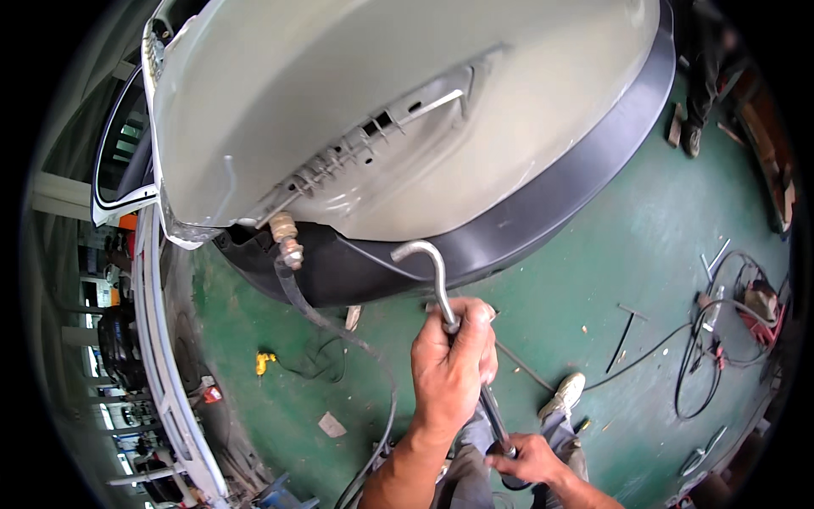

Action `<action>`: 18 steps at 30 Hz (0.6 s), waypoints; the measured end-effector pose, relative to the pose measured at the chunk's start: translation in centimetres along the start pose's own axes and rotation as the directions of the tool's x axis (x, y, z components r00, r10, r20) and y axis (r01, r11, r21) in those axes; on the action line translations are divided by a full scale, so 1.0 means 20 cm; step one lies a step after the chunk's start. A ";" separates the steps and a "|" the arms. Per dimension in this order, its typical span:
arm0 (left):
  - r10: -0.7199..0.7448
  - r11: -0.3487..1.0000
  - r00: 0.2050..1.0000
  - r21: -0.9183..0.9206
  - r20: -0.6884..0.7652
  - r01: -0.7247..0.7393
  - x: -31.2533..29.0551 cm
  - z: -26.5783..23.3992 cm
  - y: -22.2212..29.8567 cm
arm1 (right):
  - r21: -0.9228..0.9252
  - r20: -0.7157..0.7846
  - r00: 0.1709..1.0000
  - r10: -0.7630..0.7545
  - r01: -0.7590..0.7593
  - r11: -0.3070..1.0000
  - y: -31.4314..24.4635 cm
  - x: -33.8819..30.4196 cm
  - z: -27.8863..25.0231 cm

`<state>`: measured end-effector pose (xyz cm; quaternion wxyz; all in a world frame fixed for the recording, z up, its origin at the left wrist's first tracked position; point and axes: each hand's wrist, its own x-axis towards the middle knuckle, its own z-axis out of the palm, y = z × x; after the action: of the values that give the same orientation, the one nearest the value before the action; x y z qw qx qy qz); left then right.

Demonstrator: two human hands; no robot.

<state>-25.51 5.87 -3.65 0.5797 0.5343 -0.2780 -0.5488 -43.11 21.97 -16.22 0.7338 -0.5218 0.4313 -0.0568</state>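
Observation:
A slide hammer (493, 414) with a bent metal hook (438, 276) at its upper end is held in front of me. My left hand (454, 352) is closed round it just below the hook. Lower down, my right hand (527, 460) wraps the rod near its dark end. The hook's tip points left, apparently apart from the grey car body panel (543, 102) beyond it. On that panel a row of small metal tabs (326, 165) runs along a creased recess. A brass-coloured clamp (284, 233) with a thick cable (339, 329) grips the row's lower left end.
Black plastic trim (543, 204) edges the panel. On the green floor (509, 407) lie a yellow power tool (264, 363), a T-handled bar (625, 339) and coiled hoses (687, 382). Another person's leg (702, 93) shows at upper right. My shoe (570, 392) stands near the slide hammer.

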 end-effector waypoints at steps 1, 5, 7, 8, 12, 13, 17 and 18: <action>-0.022 0.995 0.996 -0.095 0.085 0.030 0.00 -0.03 0.02 | 0.065 0.028 0.985 -0.172 0.170 0.983 0.00 -0.02 -0.02; -0.004 0.889 0.891 -0.406 0.453 0.210 0.04 -0.13 0.03 | 0.678 0.489 0.813 -0.317 -0.125 0.725 0.25 0.05 -0.13; 0.041 0.853 0.842 -0.457 0.539 0.251 0.04 -0.15 -0.01 | 0.664 0.493 0.814 -0.308 -0.124 0.737 0.27 0.08 -0.13; 0.043 0.853 0.832 -0.455 0.553 0.258 0.04 -0.16 0.00 | 0.595 0.472 0.845 -0.250 -0.096 0.798 0.26 0.07 -0.12; 0.068 0.949 0.955 -0.313 0.288 0.027 0.01 -0.06 0.00 | 0.414 0.294 0.956 0.018 -0.144 0.899 0.16 0.03 -0.11; 0.060 0.971 0.980 -0.239 0.190 -0.013 0.01 -0.03 0.00 | 0.384 0.238 0.968 0.075 -0.165 0.908 0.12 0.01 -0.10; 0.027 1.000 0.999 0.017 -0.044 -0.026 0.02 0.01 0.11 | 0.364 0.052 0.977 0.208 -0.212 0.907 -0.04 -0.04 -0.04; 0.024 1.000 0.999 0.007 -0.034 -0.023 0.03 0.01 0.14 | 0.376 0.027 0.979 0.201 -0.196 0.906 -0.08 -0.05 -0.04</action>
<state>-24.61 4.70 -1.07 0.5889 0.5421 -0.2762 -0.5319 -43.67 21.18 -14.50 0.8194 -0.3244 0.4678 -0.0667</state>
